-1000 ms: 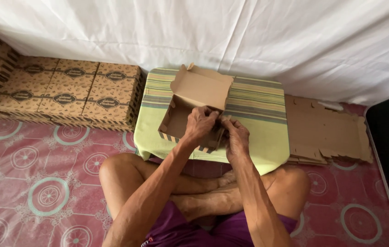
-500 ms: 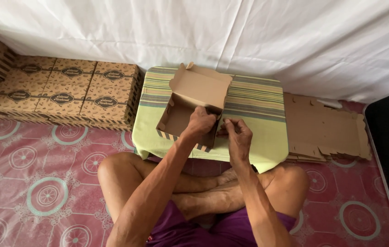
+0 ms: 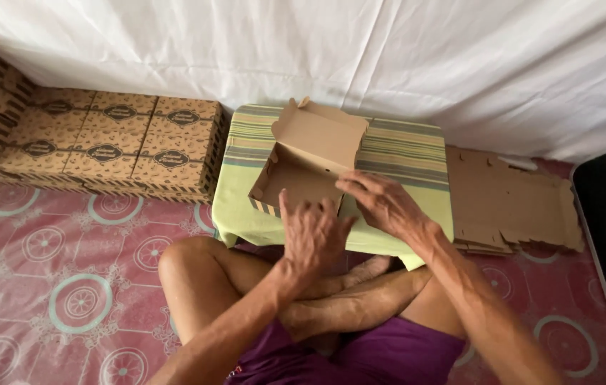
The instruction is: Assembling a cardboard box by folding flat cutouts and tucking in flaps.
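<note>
On the low table with the green and yellow striped cloth, an open brown cardboard box sits toward the near left part of the top. Its long axis runs left to right, slightly skewed; its opening faces up, and its hinged lid stands tilted back toward the white sheet behind the table.

The left hand is raised at the table's near edge, back toward the camera, fingers spread loosely upward and holding nothing; their tips lie at the box's near wall, though contact cannot be told. The right hand hovers palm down just right of it, fingers splayed wide and empty, the fingertips at the box's near right corner. Both forearms rise from the lap of a person sitting cross-legged.

Left of the table lie stacked brown folded boxes with dark oval prints. Right of it lies a pile of flat brown cardboard blanks on the pink patterned floor mat.
</note>
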